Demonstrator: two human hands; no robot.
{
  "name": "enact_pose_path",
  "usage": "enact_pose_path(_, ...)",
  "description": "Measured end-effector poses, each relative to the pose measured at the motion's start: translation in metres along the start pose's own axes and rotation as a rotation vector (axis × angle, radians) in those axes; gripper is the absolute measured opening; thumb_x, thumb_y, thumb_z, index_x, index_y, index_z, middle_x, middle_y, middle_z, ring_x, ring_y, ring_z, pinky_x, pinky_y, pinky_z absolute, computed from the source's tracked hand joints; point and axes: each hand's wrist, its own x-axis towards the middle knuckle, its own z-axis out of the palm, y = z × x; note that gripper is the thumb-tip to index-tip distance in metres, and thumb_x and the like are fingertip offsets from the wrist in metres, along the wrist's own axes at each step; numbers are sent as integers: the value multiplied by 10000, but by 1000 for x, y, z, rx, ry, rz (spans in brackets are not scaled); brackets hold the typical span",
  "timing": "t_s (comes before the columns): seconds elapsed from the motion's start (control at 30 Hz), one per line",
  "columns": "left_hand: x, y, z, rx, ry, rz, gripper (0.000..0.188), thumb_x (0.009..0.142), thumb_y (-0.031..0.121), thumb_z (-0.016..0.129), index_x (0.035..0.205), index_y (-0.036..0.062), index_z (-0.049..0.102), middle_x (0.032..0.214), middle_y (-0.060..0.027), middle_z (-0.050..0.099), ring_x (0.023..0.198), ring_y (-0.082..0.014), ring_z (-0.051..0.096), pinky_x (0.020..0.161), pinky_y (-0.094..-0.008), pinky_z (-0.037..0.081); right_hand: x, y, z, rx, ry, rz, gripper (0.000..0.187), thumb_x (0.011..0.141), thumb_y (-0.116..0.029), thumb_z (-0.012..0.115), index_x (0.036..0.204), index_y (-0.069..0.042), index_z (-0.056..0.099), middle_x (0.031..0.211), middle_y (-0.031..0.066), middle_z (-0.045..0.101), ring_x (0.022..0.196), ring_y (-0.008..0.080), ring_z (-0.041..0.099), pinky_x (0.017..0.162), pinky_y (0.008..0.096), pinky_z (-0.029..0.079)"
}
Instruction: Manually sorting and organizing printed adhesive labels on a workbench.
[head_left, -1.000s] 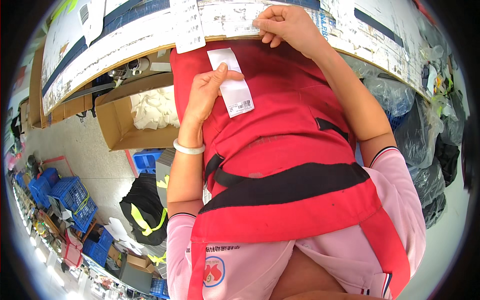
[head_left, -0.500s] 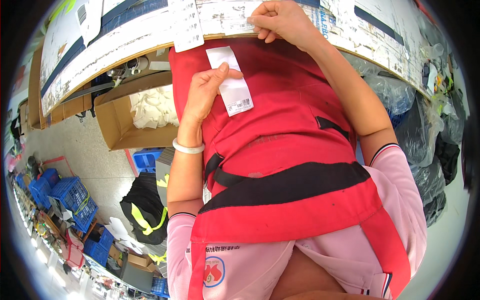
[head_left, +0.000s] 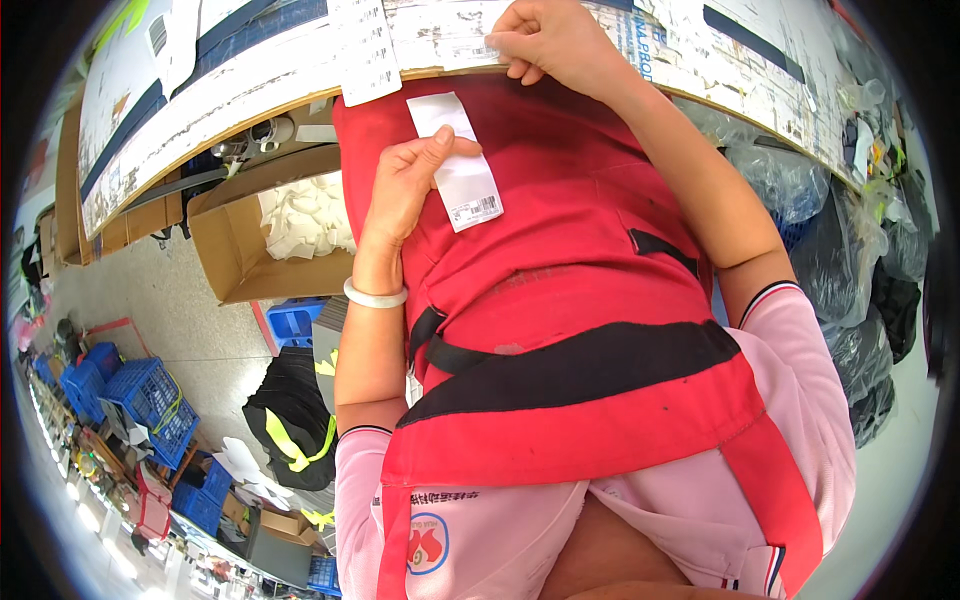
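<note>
My left hand is closed, thumb on top, around a white paper label strip with printing and a barcode at its lower end. The strip lies tilted in front of my red apron. Up at the table's near edge, my right hand has its thumb and forefinger pinched together, the other fingers curled under. Whatever is between those fingertips is too small to make out. Just left of them a printed white label lies on the worn white tabletop. A longer sheet of labels hangs over the edge.
Below the table at left stands a cardboard box with white pieces inside. Blue crates and a black bundle tied with yellow-green strips are on the floor. Clear and dark plastic bags crowd the right side.
My right hand has shifted slightly up and to the left, still pinched. The left hand and its label strip have barely moved.
</note>
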Motion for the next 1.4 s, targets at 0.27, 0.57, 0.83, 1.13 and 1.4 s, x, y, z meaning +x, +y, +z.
enact_pose_path(0.27,2,-1,1,-15,-17,-9,381,954,315,535,938,-30,696,832,-69,679,708,-94,604,658,-211,471,-19,-2,-6,-78,3,-511,175,884,-119,579,851,49,615,687,96,637,559,135,608,484,233,494)
enact_pose_path(0.57,-4,-8,-2,-44,-57,94,244,905,125,591,1087,-29,639,939,-72,670,791,-99,613,710,-224,494,-59,35,-118,-144,449,-156,187,874,-222,653,907,-38,655,707,-9,609,619,47,565,547,189,449)
enact_pose_path(0.83,-1,1,8,48,-8,41,338,823,-7,653,1157,-6,607,810,-57,661,555,-92,582,508,-202,460,-68,79,-163,-783,784,19,481,725,-362,784,1038,-58,583,694,17,613,610,104,581,551,252,448)
enact_pose_path(1.13,1,-7,4,17,41,59,260,830,34,672,1089,13,658,727,-38,657,520,-78,558,514,-180,430,-80,27,7,-90,-366,49,205,884,-215,617,933,-20,650,763,5,605,657,67,535,606,223,457)
enact_pose_path(1.4,-3,-6,4,23,-2,80,223,843,58,671,1040,-44,653,790,-54,666,661,-89,601,615,-209,492,-68,48,39,250,-272,62,209,881,-214,632,901,-7,653,702,18,596,596,76,526,539,214,428)
